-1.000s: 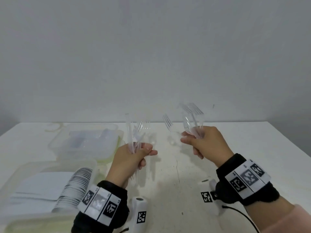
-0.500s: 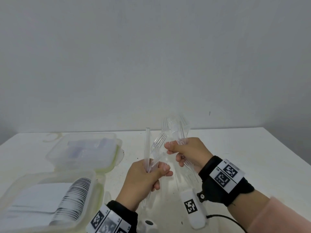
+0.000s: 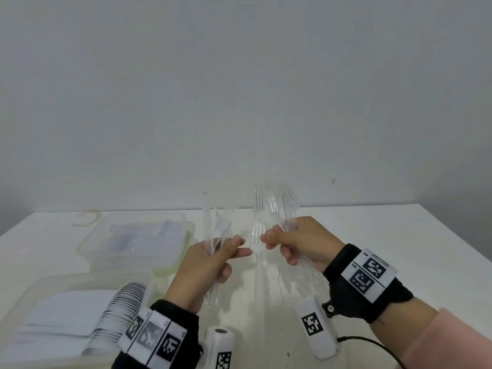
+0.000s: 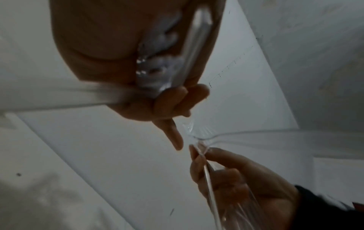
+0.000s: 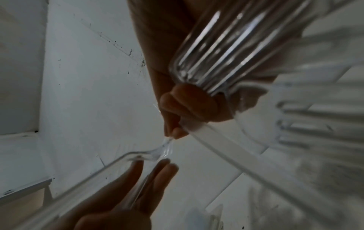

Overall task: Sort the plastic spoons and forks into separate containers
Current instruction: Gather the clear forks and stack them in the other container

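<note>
**Clear plastic cutlery, two bunches, both held above the table**

1. Left hand point(image 3: 210, 265): you are gripping a small bunch of clear utensils point(image 3: 216, 230), fingers curled round the handles and the thumb lying across them. The stems are standing roughly upright, and fork tines are showing at the top of one piece. In the left wrist view your index finger point(image 4: 173, 137) is pointing out straight towards the other hand, while the remaining fingers are wrapping the handles.

2. Right hand point(image 3: 300, 242): you are holding a larger bunch of clear forks point(image 3: 277, 206), tines up and fanned out. Thumb and forefinger are pinching a single fork point(image 3: 257, 235) at the front of the bunch, just beside your left fingertip; whether the two are touching, you cannot tell from these views.

3. Near container point(image 3: 34, 291), translucent, at the table's left front: it is holding a row of stacked clear spoons point(image 3: 125, 299) lying on white paper.

4. Far container point(image 3: 138, 217), translucent with a greenish rim, is sitting behind the first; its contents are too faint to identify.

5. White table point(image 3: 372, 235): it is carrying both containers.
</note>
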`<state>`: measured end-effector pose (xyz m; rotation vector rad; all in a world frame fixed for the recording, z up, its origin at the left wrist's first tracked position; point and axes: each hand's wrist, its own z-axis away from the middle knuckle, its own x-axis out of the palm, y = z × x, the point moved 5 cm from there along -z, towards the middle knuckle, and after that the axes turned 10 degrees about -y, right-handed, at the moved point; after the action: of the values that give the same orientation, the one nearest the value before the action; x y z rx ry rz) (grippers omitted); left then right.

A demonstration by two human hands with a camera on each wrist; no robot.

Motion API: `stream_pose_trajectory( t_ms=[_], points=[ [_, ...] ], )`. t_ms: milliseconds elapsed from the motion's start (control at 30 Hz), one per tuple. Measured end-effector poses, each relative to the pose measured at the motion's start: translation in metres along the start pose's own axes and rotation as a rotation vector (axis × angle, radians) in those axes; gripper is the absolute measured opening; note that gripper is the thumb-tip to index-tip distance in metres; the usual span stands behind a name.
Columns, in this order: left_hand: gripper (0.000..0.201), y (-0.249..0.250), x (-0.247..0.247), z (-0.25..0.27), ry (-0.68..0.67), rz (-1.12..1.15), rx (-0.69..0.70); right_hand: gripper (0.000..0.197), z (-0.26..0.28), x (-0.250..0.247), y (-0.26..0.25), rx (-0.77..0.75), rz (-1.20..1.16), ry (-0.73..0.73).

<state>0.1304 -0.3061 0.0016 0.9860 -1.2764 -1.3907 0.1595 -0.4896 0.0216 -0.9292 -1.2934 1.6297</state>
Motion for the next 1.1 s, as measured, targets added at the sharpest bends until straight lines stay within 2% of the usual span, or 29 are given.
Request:
stream_pose_trajectory(
  t_ms=[67, 133, 267, 400, 500, 633, 733, 867, 967, 1100],
  points=[
    [0.044, 0.002, 0.006, -0.005, -0.132, 0.050, -0.059, 0.015, 0.002, 0.007, -0.002, -0.017, 0.024, -0.080],
    [0.045, 0.000, 0.015, -0.006, -0.256, 0.192, -0.135, 0.016, 0.003, 0.013, -0.004, -0.027, 0.056, -0.130],
    [0.039, -0.012, 0.020, -0.005, -0.325, 0.402, -0.211, 0.014, 0.005, 0.016, -0.007, -0.053, 0.069, -0.163],
    [0.048, -0.014, 0.022, -0.004, -0.326, 0.408, -0.180, 0.025, 0.005, 0.017, -0.005, -0.064, 0.091, -0.120],
    [0.048, -0.014, 0.021, -0.002, -0.296, 0.354, -0.118, 0.022, 0.006, 0.017, -0.002, -0.090, 0.134, -0.054],
    [0.044, -0.013, 0.016, 0.002, -0.220, 0.226, -0.039, 0.021, 0.011, 0.017, -0.005, -0.164, 0.188, -0.013],
    [0.045, -0.012, 0.003, 0.002, -0.105, 0.202, -0.026, 0.022, 0.016, 0.007, -0.010, -0.187, 0.206, 0.015],
    [0.042, -0.002, -0.007, 0.003, -0.060, 0.166, 0.040, 0.038, 0.019, 0.008, -0.001, -0.061, 0.131, -0.144],
    [0.041, 0.004, -0.002, 0.004, -0.064, 0.137, 0.092, 0.028, 0.020, 0.016, 0.005, -0.005, 0.108, -0.237],
    [0.040, 0.001, 0.003, 0.006, -0.063, 0.139, 0.103, 0.031, 0.019, 0.016, 0.009, -0.014, 0.065, -0.281]
  ],
)
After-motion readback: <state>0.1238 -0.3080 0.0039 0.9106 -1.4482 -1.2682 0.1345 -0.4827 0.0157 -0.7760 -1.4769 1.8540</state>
